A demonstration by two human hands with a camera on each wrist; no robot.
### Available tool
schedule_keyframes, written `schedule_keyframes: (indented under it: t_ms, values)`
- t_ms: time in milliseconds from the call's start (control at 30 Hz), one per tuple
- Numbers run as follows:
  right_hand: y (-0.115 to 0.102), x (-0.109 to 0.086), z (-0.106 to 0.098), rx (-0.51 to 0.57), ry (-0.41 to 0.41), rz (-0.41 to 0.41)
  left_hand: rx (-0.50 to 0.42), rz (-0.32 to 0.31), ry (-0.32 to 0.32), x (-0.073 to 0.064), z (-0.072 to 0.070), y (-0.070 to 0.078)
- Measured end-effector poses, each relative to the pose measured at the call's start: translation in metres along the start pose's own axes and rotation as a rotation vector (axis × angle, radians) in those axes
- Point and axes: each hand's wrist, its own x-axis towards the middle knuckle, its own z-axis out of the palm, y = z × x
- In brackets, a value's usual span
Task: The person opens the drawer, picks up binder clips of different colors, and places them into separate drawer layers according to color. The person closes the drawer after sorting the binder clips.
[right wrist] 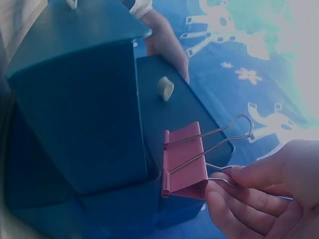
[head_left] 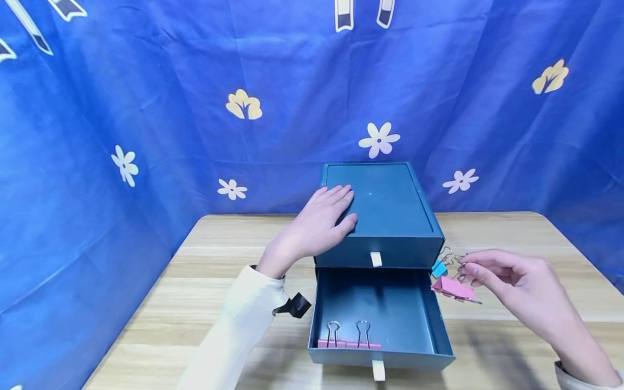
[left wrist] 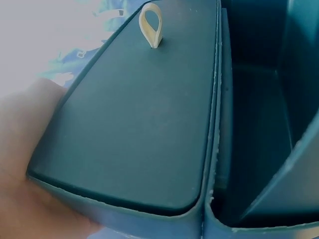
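A dark teal two-drawer box [head_left: 385, 200] stands on the table, its lower drawer [head_left: 375, 295] pulled out and its upper drawer closed. My left hand [head_left: 319, 222] rests on the left side of the box top, fingers straight; the left wrist view shows it along the box's edge. Between thumb and fingers my right hand [head_left: 517, 281] pinches one wire handle of a pink binder clip [right wrist: 184, 159], held just right of the lower drawer. Two more pink binder clips [head_left: 349, 344] lie at the drawer's front left, handles upright. Behind the held clip shows a blue binder clip [head_left: 439, 269].
White loop pulls [head_left: 376, 259] stick out from both drawer fronts. The wooden table [head_left: 234, 244] extends on both sides of the box. A blue patterned curtain [head_left: 292, 70] hangs behind it. A black strap end [head_left: 298, 305] juts from my left wrist.
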Motion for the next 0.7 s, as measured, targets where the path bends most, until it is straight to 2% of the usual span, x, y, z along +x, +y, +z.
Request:
schedule_keyframes:
  t_ms: [400, 700]
  values:
    - [-0.023, 0.005, 0.009, 0.049, -0.036, -0.06, -0.002, 0.008, 0.026, 0.0, 0.001, 0.0]
    - [-0.033, 0.006, 0.025, 0.001, -0.076, -0.08, -0.014, 0.009, 0.022, 0.001, 0.002, -0.002]
